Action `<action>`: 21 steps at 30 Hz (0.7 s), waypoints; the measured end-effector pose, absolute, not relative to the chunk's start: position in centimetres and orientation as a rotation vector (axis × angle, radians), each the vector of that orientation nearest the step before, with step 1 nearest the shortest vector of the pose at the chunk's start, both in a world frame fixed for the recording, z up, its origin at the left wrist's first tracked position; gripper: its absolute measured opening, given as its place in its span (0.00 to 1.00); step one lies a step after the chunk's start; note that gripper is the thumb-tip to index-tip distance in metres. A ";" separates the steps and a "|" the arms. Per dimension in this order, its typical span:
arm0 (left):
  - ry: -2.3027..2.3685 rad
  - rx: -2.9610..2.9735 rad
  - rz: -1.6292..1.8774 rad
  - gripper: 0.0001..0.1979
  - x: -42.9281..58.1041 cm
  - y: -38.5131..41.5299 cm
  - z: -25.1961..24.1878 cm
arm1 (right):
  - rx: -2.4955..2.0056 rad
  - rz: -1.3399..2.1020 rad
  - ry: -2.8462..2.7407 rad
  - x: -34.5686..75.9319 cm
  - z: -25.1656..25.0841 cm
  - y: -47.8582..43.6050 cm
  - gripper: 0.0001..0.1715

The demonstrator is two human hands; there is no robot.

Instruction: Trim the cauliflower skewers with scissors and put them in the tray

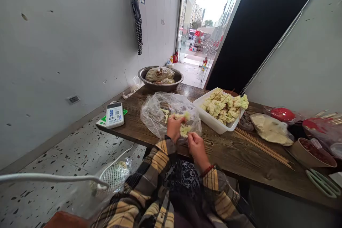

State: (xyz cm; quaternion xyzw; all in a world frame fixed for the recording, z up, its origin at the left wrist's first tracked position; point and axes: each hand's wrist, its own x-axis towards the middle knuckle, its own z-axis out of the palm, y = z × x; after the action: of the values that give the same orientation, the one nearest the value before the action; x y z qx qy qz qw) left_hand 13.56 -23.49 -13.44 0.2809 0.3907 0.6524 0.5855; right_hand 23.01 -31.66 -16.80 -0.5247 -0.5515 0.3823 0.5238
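Pale cauliflower florets (185,130) sit between my two hands, above a clear plastic bag (152,114) lying open on the table. My left hand (174,129) is closed on a floret, its fingers pointing away from me. Close by on the right, my right hand (197,148) is pinched shut at the lower edge of the florets; whatever lies in its fingertips is too small to make out. More cauliflower pieces (165,112) show inside the bag. Just beyond my right hand stands a white plastic tray (211,123) heaped with skewered cauliflower (223,106).
Bamboo skewers (263,148) lie right of the tray. A metal basin (141,74) with bagged food stands at the back. At the left end is a white payment device (114,115). A bowl (310,155), green-handled scissors (323,183) and bagged items crowd the right.
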 end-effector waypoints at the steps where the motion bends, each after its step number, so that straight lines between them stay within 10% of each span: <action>1: 0.915 0.654 1.549 0.19 13.0 -23.0 -13.2 | -1.259 0.932 -1.312 23.0 -16.8 -32.1 0.20; 21: 1.041 1.076 1.547 0.15 8.9 -24.2 -11.4 | -1.165 1.051 -1.272 23.6 -12.7 -28.8 0.20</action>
State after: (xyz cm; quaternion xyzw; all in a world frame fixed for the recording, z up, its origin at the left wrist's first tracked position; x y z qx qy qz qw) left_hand 8.94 -24.21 -11.38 0.4399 0.4256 0.6327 0.4743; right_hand 23.62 -28.82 -12.69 -0.4883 -0.5335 0.4405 0.5319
